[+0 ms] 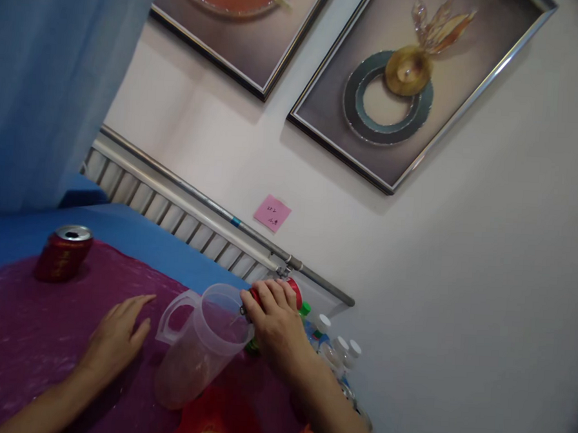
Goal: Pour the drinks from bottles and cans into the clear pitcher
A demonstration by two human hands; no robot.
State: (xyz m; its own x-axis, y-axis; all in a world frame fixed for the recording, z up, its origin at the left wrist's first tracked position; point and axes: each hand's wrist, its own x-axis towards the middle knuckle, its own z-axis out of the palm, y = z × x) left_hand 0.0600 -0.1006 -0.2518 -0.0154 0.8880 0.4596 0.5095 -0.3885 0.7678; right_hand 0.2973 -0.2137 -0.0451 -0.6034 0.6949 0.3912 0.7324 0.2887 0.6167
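Observation:
My right hand [278, 319] is wrapped round a red drink can [293, 290], tipped over the rim of a clear plastic pitcher [191, 360]. A thin stream of liquid runs from the can's mouth into the pitcher. The pitcher stands on a purple plastic sheet [16, 331], its handle towards the left. Beside that handle, my left hand [118, 333] hovers low over or rests on the sheet, fingers stretched out and holding nothing. Most of the tipped can is hidden by my right fingers.
Another red can [65, 253], opened, stands at the far left. Several bottles with white caps [341, 346] crowd behind my right forearm. Something red with a yellow print [220, 413] lies in front of the pitcher. A radiator [173, 217] and framed pictures [364, 85] line the wall.

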